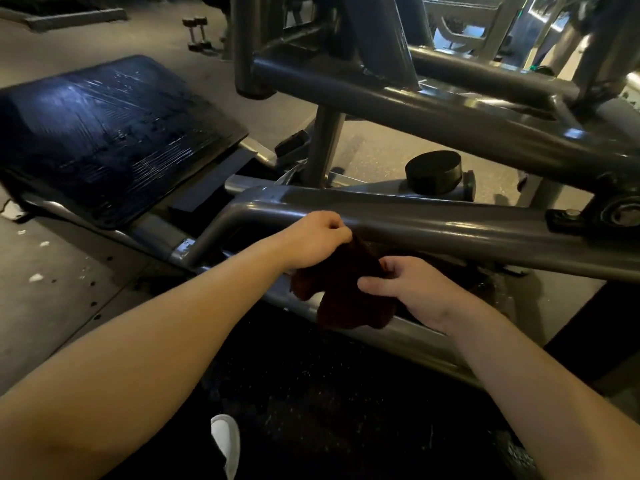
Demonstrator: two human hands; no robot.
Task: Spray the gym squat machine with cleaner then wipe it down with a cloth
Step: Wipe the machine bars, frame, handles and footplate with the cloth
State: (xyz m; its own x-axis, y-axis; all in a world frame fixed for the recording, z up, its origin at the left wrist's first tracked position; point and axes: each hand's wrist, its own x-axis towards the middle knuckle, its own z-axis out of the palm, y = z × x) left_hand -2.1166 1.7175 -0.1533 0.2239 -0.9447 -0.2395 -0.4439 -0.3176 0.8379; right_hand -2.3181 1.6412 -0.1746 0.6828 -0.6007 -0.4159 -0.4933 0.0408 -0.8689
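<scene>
1. Forearms, two, bare. They enter from the bottom corners and converge toward the middle of the view.
2. Shoe (227, 441), white, at the bottom edge, on dark speckled floor matting.
3. Left hand (317, 237). Its grip is narrow, with fingertips pinching the upper corner of the cloth just in front of the machine's near tube.
4. Right hand (412, 289). Its grip is closed on the cloth's right edge, with the thumb laid across it and the fingers curled behind.
5. Cloth (343, 289), dark red, napped and crumpled.
   - It is held up between both hands, low in the middle of the machine's frame.
   - Its long axis runs top to bottom in view.
   - The loose lower end hangs in front of the lower rail; whether they touch cannot be told.
6. Squat machine (450, 230), of grey glossy steel tubing.
   - The near tube lies left to right, bent downward at its left end and bolted to a pivot at the right.
   - The lower rail runs diagonally from upper left to lower right.
   - A black round stopper (434, 171) stands behind the near tube.
7. Foot plate (110, 133), black, ribbed and tilted, at the left, with shiny streaks on it.
8. Dumbbells (197, 32), a pair, on the floor far back at the upper left.
</scene>
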